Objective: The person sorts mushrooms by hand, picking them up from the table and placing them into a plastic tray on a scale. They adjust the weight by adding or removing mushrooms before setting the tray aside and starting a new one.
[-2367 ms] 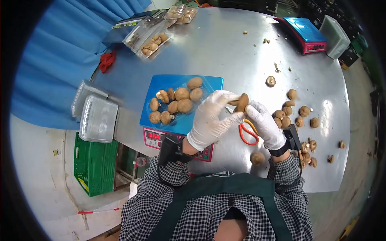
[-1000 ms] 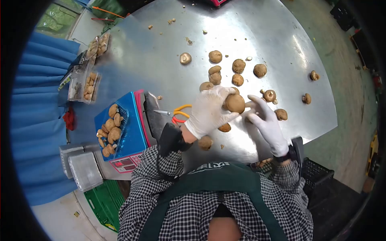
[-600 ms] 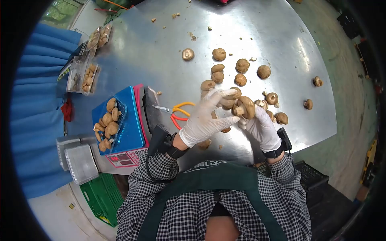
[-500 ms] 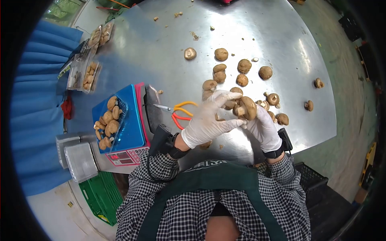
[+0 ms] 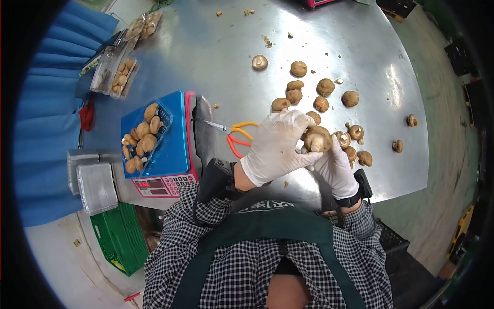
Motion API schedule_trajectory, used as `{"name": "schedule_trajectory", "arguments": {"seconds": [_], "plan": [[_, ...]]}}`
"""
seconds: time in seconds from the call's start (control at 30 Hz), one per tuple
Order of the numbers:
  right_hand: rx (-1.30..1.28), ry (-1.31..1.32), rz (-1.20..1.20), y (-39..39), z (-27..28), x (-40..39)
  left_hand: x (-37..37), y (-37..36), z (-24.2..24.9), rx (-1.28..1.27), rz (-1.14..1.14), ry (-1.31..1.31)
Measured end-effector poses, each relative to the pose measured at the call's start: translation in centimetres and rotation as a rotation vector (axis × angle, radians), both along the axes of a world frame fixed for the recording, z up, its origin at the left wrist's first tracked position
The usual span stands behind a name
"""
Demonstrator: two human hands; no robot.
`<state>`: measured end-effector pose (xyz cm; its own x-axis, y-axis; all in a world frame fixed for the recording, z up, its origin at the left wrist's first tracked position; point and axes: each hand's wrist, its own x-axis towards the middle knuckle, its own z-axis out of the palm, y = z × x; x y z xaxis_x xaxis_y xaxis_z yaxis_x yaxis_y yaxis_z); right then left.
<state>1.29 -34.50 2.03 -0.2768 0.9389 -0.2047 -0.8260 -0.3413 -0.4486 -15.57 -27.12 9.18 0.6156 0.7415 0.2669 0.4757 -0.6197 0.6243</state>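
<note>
A brown mushroom [image 5: 323, 137] is held between my two white-gloved hands, its pale stem facing me. My left hand [image 5: 278, 147] curls around its left side, thumb near the stem. From below and the right, my right hand [image 5: 337, 172] grips it, some fingers hidden behind it. Loose mushrooms [image 5: 325, 87] lie on the metal table just beyond my hands. Beside my left hand rest scissors [image 5: 234, 131] with orange and yellow handles. A clear tray [image 5: 165, 119] of mushrooms sits on a blue-topped scale [image 5: 177, 154] at the left.
Packed mushroom trays [image 5: 123, 77] stand at the table's far left. Stacked clear containers [image 5: 96, 188] are at the lower left, above a green crate [image 5: 121, 239]. Stem scraps [image 5: 266, 41] dot the metal table [image 5: 231, 62]. A black crate [image 5: 393, 237] stands at the lower right.
The mushroom has turned so its stem points more toward me. My left hand's fingers have closed in around it. The whole view has shifted slightly.
</note>
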Motion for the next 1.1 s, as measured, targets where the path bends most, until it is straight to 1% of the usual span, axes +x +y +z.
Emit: {"name": "schedule_trajectory", "arguments": {"seconds": [0.07, 0.13, 0.17, 0.23, 0.27, 0.3, 0.37, 0.4, 0.43, 0.47, 0.5, 0.57, 0.6, 0.63, 0.67, 0.7, 0.73, 0.77, 0.8, 0.83, 0.87, 0.9, 0.97, 1.0, 1.03, 1.07, 1.1], "plan": [[0.018, -0.023, -0.011, -0.1, -0.2, 0.2, -0.1, -0.1, 0.6, 0.021, -0.014, 0.031], [0.216, -0.159, 0.064, 0.1, 0.8, 0.6, -0.6, -0.4, 1.2, 0.021, -0.072, -0.051], [0.221, -0.159, 0.068, 0.3, 1.5, 0.4, -0.9, -0.6, 1.1, 0.025, -0.069, -0.05], [0.32, -0.801, -0.15, 0.6, 3.4, -0.3, -1.9, -1.1, 0.9, -0.339, -0.047, -0.278], [0.358, -0.921, -0.193, 0.6, 3.7, -0.2, -2.5, -1.5, 1.2, -0.472, 0.015, -0.237], [0.36, -0.915, -0.193, 0.6, 3.9, -0.2, -2.9, -1.6, 1.4, -0.469, 0.018, -0.231], [0.552, -1.289, -0.232, 0.6, 4.5, -0.2, -3.6, -1.8, 1.5, -0.687, 0.009, -0.278], [0.607, -1.381, -0.237, 0.5, 5.1, -0.5, -3.7, -1.9, 1.5, -0.684, 0.012, -0.276], [0.611, -1.378, -0.236, 0.4, 5.2, -0.8, -3.8, -2.0, 1.4, -0.777, 0.019, -0.337], [0.667, -1.455, -0.27, 0.4, 5.3, -1.1, -4.0, -2.0, 1.3, -0.869, 0.026, -0.399], [0.724, -1.532, -0.306, 0.5, 5.4, -1.2, -4.1, -2.2, 1.1, -0.865, 0.028, -0.4], [0.752, -1.501, -0.315, 0.6, 5.2, -1.4, -4.4, -2.5, 0.6, -0.782, 0.022, -0.505], [0.653, -1.382, -0.305, 0.4, 5.1, -1.7, -4.5, -2.6, 0.6, -0.776, 0.023, -0.506], [0.556, -1.26, -0.29, 0.4, 5.1, -1.9, -4.6, -2.8, 0.7, -0.603, 0.04, -0.443], [0.564, -1.256, -0.287, 0.3, 5.2, -2.0, -4.7, -2.9, 0.7, -0.43, 0.059, -0.378], [0.455, -1.044, -0.203, 0.4, 5.3, -2.2, -4.7, -2.9, 0.4, -0.425, 0.067, -0.378], [0.345, -0.832, -0.118, 0.4, 5.3, -2.4, -4.7, -2.9, 0.1, -0.25, 0.075, -0.33], [0.348, -0.829, -0.114, 0.5, 5.4, -2.7, -4.8, -2.9, -0.1, -0.078, 0.081, -0.28], [0.289, -0.692, -0.066, 0.5, 5.5, -3.1, -4.9, -2.9, -0.1, -0.077, 0.086, -0.278], [0.229, -0.557, -0.019, 0.5, 5.6, -3.5, -5.1, -2.9, 0.1, 0.013, 0.092, -0.279], [0.269, -0.524, -0.016, 0.5, 5.2, -3.9, -5.3, -2.9, 0.2, 0.105, 0.102, -0.279], [0.276, -0.52, -0.005, 0.6, 5.0, -4.2, -5.6, -3.0, 0.2, 0.11, 0.113, -0.277], [0.171, -0.582, 0.04, 0.9, 4.7, -5.0, -6.5, -3.3, 0.3, 0.164, 0.175, -0.214], [0.139, -0.63, 0.038, 1.1, 4.9, -5.7, -7.2, -3.2, 0.3, 0.242, 0.161, -0.185], [0.134, -0.614, -0.005, 1.4, 5.4, -7.2, -8.0, -3.1, 0.4, 0.325, 0.162, -0.146], [0.122, -0.652, 0.03, 1.7, 5.2, -7.8, -9.1, -3.3, 0.7, 0.279, 0.192, -0.106], [0.115, -0.695, 0.062, 2.1, 5.0, -8.1, -10.3, -3.6, 0.4, 0.156, 0.23, -0.168]]}}
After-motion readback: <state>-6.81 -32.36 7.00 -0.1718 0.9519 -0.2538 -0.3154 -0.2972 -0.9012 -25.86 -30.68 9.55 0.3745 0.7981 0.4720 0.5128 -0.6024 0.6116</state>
